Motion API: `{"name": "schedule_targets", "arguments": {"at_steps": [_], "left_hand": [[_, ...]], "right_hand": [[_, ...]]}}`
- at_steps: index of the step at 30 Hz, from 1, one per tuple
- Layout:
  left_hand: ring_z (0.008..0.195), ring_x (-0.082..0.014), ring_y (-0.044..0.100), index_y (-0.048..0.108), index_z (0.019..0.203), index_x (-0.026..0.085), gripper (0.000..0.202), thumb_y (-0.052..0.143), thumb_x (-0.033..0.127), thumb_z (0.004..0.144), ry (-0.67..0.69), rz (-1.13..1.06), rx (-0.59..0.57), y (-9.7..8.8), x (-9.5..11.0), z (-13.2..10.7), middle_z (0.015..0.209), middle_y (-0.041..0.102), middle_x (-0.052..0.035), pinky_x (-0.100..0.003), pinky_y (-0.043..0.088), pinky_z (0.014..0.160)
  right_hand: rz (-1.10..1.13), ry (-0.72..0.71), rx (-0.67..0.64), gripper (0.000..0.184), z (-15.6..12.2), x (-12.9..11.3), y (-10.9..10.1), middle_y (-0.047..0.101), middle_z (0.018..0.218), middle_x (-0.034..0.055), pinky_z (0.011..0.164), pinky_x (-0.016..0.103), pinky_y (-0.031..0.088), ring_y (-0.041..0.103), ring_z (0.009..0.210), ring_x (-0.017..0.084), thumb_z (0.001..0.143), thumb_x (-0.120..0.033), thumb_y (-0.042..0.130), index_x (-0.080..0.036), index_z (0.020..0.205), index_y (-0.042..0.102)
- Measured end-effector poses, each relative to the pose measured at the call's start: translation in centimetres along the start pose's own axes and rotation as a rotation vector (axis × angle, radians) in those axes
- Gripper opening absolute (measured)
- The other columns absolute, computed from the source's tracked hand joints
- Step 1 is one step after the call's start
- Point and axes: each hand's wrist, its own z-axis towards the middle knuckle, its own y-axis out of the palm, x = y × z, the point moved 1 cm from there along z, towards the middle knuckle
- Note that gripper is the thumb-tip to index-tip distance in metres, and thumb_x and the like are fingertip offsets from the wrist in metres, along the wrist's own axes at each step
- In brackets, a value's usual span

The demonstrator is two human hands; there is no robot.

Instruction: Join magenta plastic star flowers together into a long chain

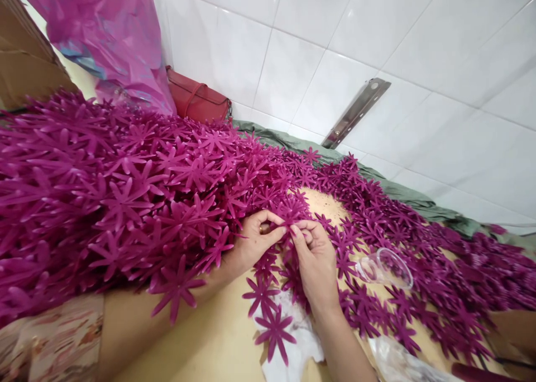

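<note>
Near the middle of the view, my left hand (pixel 252 242), with a ring on one finger, pinches a purple artificial flower (pixel 292 208). From the other side, the thumb and forefinger of my right hand (pixel 317 259) close on the same flower, so the fingertips of both hands nearly meet. Its centre is partly hidden by the fingers. A big heap of similar star-shaped flowers (pixel 125 197) rises on the left, close to my left forearm. Flat loose flower pieces (pixel 274 332) lie below the hands, some on a white sheet (pixel 293 365).
More purple pieces (pixel 402 231) spread across the tabletop (pixel 209 337) to the right, around a clear plastic cup (pixel 393 267) on its side. Against the tiled wall (pixel 301 63) stand a red bag (pixel 196 97) and a pink plastic bag (pixel 113 30). A cardboard box (pixel 29 52) is far left.
</note>
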Motion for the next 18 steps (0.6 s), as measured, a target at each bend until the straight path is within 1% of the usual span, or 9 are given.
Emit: {"name": "schedule_targets", "arguments": {"at_steps": [2, 5, 7, 9, 11, 13, 14, 16, 18], "left_hand": [[0.067, -0.0105, 0.063, 0.068, 0.081, 0.015, 0.017, 0.079, 0.025, 0.072, 0.003, 0.018, 0.01, -0.1, -0.1, 0.0, 0.075, 0.069, 0.001, -0.02, 0.051, 0.064], [0.065, -0.0098, 0.062, 0.067, 0.081, 0.016, 0.015, 0.078, 0.023, 0.073, 0.018, 0.032, 0.049, -0.2, -0.2, 0.1, 0.072, 0.067, 0.0022, -0.02, 0.049, 0.063], [0.063, -0.0099, 0.061, 0.066, 0.082, 0.016, 0.015, 0.077, 0.022, 0.075, 0.014, 0.018, 0.075, -0.2, -0.3, 0.2, 0.069, 0.065, 0.0033, -0.02, 0.049, 0.062], [0.063, -0.0104, 0.061, 0.065, 0.083, 0.017, 0.013, 0.075, 0.022, 0.078, 0.02, 0.025, 0.078, -0.3, -0.4, 0.2, 0.068, 0.064, 0.0038, -0.021, 0.049, 0.063], [0.067, -0.0107, 0.061, 0.066, 0.086, 0.017, 0.01, 0.073, 0.019, 0.079, 0.064, 0.083, 0.056, -0.3, -0.2, 0.0, 0.073, 0.065, 0.0026, -0.021, 0.049, 0.066], [0.075, -0.0113, 0.062, 0.068, 0.089, 0.017, 0.008, 0.071, 0.016, 0.082, 0.133, 0.184, 0.019, -0.3, 0.1, -0.2, 0.082, 0.067, 0.0003, -0.022, 0.05, 0.072], [0.079, -0.0119, 0.063, 0.069, 0.09, 0.017, 0.008, 0.07, 0.015, 0.083, 0.166, 0.235, 0.002, -0.3, 0.3, -0.4, 0.087, 0.068, -0.0008, -0.023, 0.05, 0.076], [0.087, -0.0134, 0.064, 0.07, 0.092, 0.018, 0.008, 0.068, 0.013, 0.085, 0.215, 0.31, -0.021, -0.3, 0.7, -0.6, 0.093, 0.068, -0.0024, -0.025, 0.051, 0.082], [0.091, -0.0146, 0.066, 0.07, 0.093, 0.018, 0.01, 0.067, 0.012, 0.086, 0.236, 0.327, -0.021, -0.3, 0.8, -0.7, 0.096, 0.069, -0.0035, -0.026, 0.052, 0.085]], "right_hand": [[-0.037, -0.011, 0.018, 0.03, 0.1, -0.1, -0.3, 0.041, 0.064, -0.0087, 0.052, 0.024, 0.03, 0.035, 0.055, 0.009, 0.091, -0.051, 0.069, -0.022, 0.093, 0.061], [-0.116, -0.077, 0.129, 0.031, 0.5, -0.4, -0.9, 0.04, 0.064, -0.0082, 0.059, 0.025, 0.035, 0.038, 0.059, 0.01, 0.09, -0.051, 0.069, -0.021, 0.086, 0.061], [-0.161, -0.139, 0.216, 0.031, 0.8, -0.5, -1.3, 0.049, 0.069, -0.0057, 0.066, 0.027, 0.04, 0.046, 0.065, 0.012, 0.091, -0.051, 0.068, -0.021, 0.085, 0.063], [-0.221, -0.196, 0.26, 0.031, 1.0, -0.5, -1.5, 0.063, 0.085, 0.0009, 0.08, 0.032, 0.046, 0.058, 0.081, 0.017, 0.091, -0.051, 0.066, -0.02, 0.092, 0.067], [-0.272, -0.222, 0.241, 0.035, 1.0, -0.3, -1.5, 0.068, 0.105, 0.0071, 0.096, 0.039, 0.046, 0.062, 0.102, 0.023, 0.092, -0.052, 0.064, -0.02, 0.102, 0.07], [-0.303, -0.231, 0.189, 0.037, 1.0, 0.0, -1.4, 0.068, 0.114, 0.009, 0.105, 0.045, 0.043, 0.061, 0.112, 0.026, 0.091, -0.053, 0.064, -0.021, 0.108, 0.071], [-0.306, -0.242, 0.161, 0.035, 1.0, 0.2, -1.3, 0.068, 0.114, 0.0089, 0.106, 0.046, 0.043, 0.062, 0.112, 0.026, 0.09, -0.052, 0.066, -0.022, 0.108, 0.071], [-0.283, -0.274, 0.108, 0.028, 0.9, 0.4, -1.0, 0.069, 0.11, 0.0077, 0.104, 0.046, 0.044, 0.063, 0.108, 0.025, 0.088, -0.047, 0.07, -0.022, 0.1, 0.072], [-0.236, -0.289, 0.079, 0.021, 0.9, 0.5, -0.9, 0.07, 0.104, 0.0064, 0.101, 0.044, 0.046, 0.064, 0.103, 0.024, 0.087, -0.042, 0.072, -0.022, 0.093, 0.072]]}}
